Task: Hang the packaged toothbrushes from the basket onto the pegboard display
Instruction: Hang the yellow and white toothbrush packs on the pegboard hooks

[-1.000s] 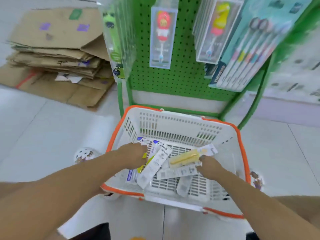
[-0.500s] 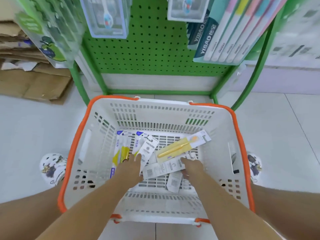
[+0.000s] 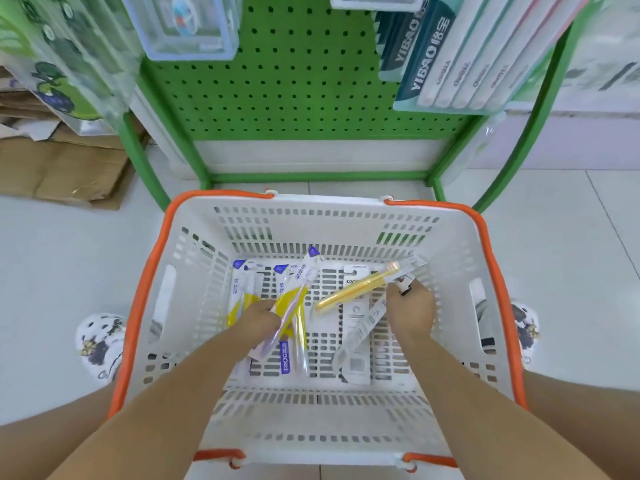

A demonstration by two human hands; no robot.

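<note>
Down inside the white slotted plastic basket (image 3: 457, 258), rimmed in orange, both hands work among the packaged toothbrushes. The left hand (image 3: 261, 320) has its fingers curled round a long clear pack with a pale pink brush (image 3: 294, 299), lifted at a slant above the others. The right hand (image 3: 412, 308) pinches the near end of a clear pack holding a yellow brush (image 3: 353, 289), which angles up toward the basket's far right corner. On the basket floor lie a yellow-and-white pack with blue corner tabs (image 3: 239, 292) at the left, one printed "FROG" in blue (image 3: 285, 355) under the left hand, and a white card pack (image 3: 355, 344) lying back-up with small print too fine to read.

Just beyond the basket stands the green pegboard display (image 3: 294, 81), a perforated metal panel in a green tube frame. Hanging on it are a clear rigid blister pack (image 3: 183, 26) at upper left and a teal multi-pack of pastel brushes marked "YIBAO" (image 3: 457, 53) at upper right. A soft clear bag with a green cartoon print (image 3: 59, 60) hangs off the left edge.

White glossy floor tiles (image 3: 52, 271) surround everything, with flattened brown cardboard (image 3: 59, 168) stacked at the left. Patterned white shoes (image 3: 98, 344) flank the basket.
</note>
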